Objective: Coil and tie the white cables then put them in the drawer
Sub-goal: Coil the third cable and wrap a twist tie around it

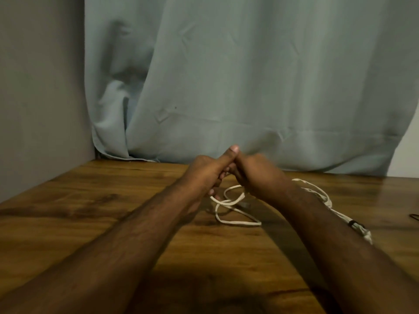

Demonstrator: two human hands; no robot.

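A loose white cable [237, 219] lies in a few loops on the wooden table [90, 200], just below my two hands. My left hand [204, 175] and my right hand [258, 175] meet above it. Their fingers are curled and strands of the cable run up into both. My left thumb sticks up between the hands. A second white cable [322, 192], bundled and bound with a dark tie [353, 223], lies on the table behind my right forearm, partly hidden by it. No drawer is in view.
A pale grey-green curtain [249, 87] hangs along the back edge of the table. A grey wall [40, 98] closes the left side. A thin dark object [415, 216] shows at the right frame edge.
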